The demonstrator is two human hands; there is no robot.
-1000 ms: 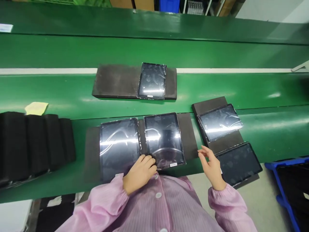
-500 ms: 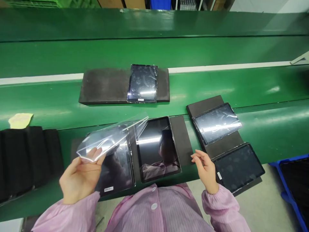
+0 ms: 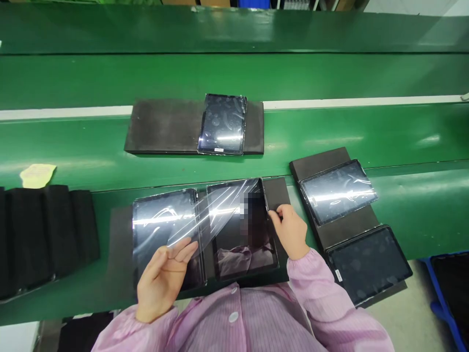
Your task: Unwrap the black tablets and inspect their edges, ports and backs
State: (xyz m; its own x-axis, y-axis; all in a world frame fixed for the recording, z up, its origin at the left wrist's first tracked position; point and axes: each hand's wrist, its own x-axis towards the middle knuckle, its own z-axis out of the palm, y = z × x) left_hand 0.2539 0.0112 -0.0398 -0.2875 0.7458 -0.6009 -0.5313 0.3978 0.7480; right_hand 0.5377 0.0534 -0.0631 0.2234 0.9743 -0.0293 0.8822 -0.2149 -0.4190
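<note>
My left hand holds a clear plastic film by its lower left end, over the left tablet. The film stretches up across the middle tablet, which has a dark, glossy screen. At that tablet's right edge is my right hand, its fingers curled in; whether they grip anything is too small to tell. Both tablets rest on a dark board.
Two more tablets lie on a slanted dark board at the right. Another tablet sits on a long black block further back. Black padded pieces and a yellow paper are at left; a blue-edged bin stands lower right.
My left hand has moved right with the film, which now spreads over the middle tablet. My right hand has moved left and up to that tablet's edge, fingers curled more. The view has shifted slightly.
</note>
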